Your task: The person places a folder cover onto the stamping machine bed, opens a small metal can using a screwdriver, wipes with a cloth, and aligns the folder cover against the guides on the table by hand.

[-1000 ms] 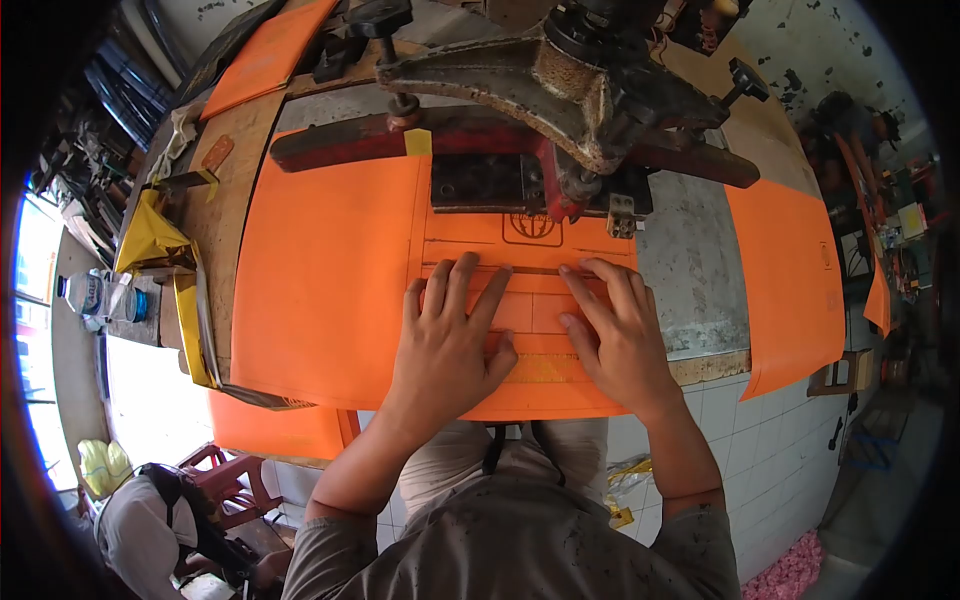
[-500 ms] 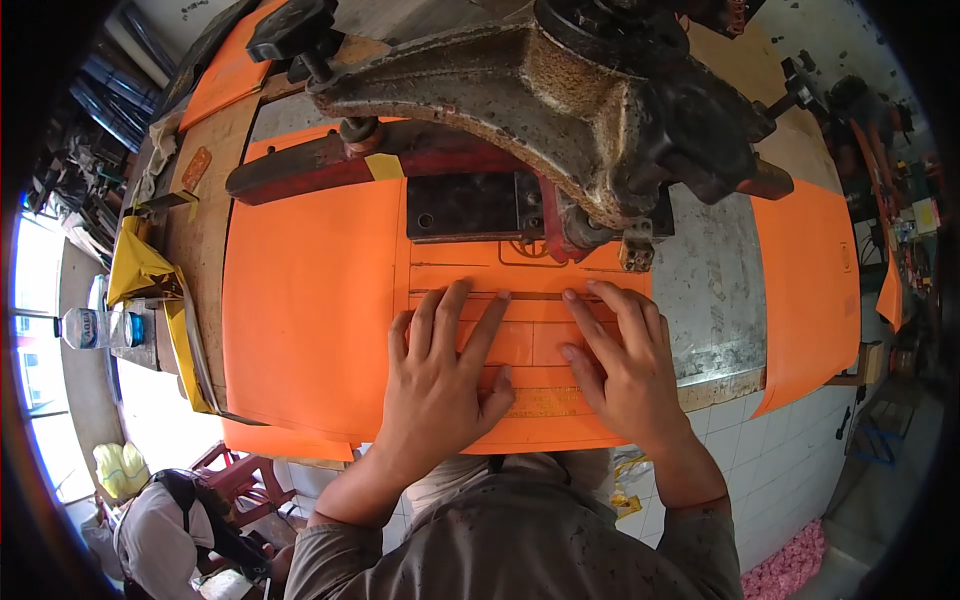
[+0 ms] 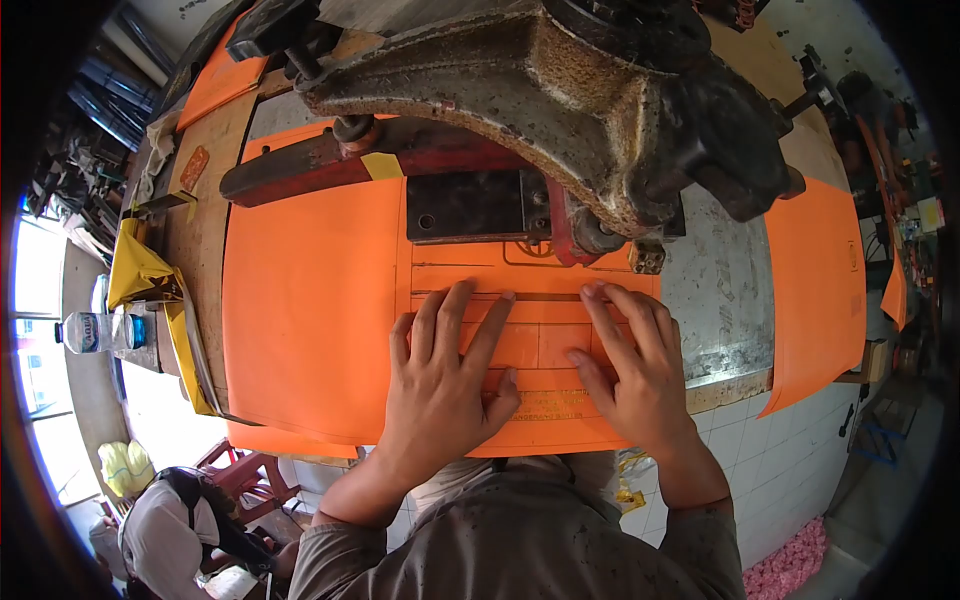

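Note:
An orange sheet (image 3: 310, 310) with printed lines, lettering and part of a round emblem lies on the work surface. My left hand (image 3: 440, 375) rests on its printed part with fingers spread, the index fingertip at a dark horizontal strip (image 3: 548, 296). On the same sheet lies my right hand (image 3: 640, 370), fingers apart, its index fingertip at the strip's right part. Neither hand holds anything. Just beyond the fingertips is a black block (image 3: 465, 207) under the red bar (image 3: 290, 172) of a press. The block's edge covers part of the emblem.
A heavy metal press arm (image 3: 480, 85) hangs over the far side. Another orange sheet (image 3: 815, 290) lies at the right. Yellow foil (image 3: 145, 265) and a plastic bottle (image 3: 98, 332) are at the left. A person (image 3: 165, 545) is at the lower left.
The press arm looks larger and nearer in view. My right hand has shifted slightly right, away from my left hand, which stays on the sheet.

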A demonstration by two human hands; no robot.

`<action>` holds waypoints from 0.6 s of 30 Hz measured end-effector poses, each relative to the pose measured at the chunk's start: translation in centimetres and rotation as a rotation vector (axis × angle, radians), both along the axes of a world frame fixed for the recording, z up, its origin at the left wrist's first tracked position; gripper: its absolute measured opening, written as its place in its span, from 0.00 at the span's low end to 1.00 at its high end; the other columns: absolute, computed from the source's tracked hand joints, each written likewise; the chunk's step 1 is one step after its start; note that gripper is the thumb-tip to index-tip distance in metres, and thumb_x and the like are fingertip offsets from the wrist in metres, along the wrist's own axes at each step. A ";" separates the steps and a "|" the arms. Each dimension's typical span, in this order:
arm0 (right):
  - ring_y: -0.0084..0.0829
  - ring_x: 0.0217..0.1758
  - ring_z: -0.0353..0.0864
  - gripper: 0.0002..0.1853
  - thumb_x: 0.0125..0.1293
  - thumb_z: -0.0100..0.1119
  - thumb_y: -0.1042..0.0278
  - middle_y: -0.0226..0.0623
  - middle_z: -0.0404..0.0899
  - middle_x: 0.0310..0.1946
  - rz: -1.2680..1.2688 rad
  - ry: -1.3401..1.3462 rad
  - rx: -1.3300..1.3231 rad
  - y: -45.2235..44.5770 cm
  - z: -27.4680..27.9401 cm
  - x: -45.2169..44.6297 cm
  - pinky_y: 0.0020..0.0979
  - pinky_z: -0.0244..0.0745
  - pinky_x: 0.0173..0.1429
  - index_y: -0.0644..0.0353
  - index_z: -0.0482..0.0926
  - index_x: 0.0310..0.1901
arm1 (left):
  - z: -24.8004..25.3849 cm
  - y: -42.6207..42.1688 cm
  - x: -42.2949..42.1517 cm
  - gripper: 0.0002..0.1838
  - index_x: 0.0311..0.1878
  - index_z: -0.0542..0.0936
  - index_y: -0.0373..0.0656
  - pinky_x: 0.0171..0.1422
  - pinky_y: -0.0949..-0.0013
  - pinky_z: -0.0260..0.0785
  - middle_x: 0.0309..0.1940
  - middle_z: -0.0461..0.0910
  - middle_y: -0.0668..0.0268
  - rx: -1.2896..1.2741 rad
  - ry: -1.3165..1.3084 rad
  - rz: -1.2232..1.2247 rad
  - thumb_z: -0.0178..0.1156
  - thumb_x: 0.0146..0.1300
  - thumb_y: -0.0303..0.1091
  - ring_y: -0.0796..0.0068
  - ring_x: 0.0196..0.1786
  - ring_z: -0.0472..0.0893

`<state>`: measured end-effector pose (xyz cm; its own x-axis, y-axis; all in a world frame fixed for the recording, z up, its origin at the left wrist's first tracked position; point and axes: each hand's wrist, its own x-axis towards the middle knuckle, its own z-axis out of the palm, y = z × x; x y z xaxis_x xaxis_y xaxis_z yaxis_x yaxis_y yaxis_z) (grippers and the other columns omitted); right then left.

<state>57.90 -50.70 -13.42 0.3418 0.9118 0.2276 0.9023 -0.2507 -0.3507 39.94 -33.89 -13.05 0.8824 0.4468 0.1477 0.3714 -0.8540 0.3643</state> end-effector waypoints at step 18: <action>0.43 0.74 0.78 0.35 0.73 0.73 0.64 0.40 0.81 0.73 0.051 -0.015 0.056 0.4 0.7 -0.1 0.46 0.73 0.73 0.60 0.75 0.79 | 0.0 0.0 0.0 0.40 0.78 0.78 0.47 0.81 0.38 0.60 0.76 0.70 0.48 -0.001 -0.008 -0.001 0.69 0.60 0.42 0.39 0.76 0.69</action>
<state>57.82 -50.34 -12.75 0.2916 0.9137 0.2832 0.9187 -0.1851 -0.3488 39.99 -33.90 -13.10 0.8817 0.4458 0.1545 0.3675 -0.8542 0.3679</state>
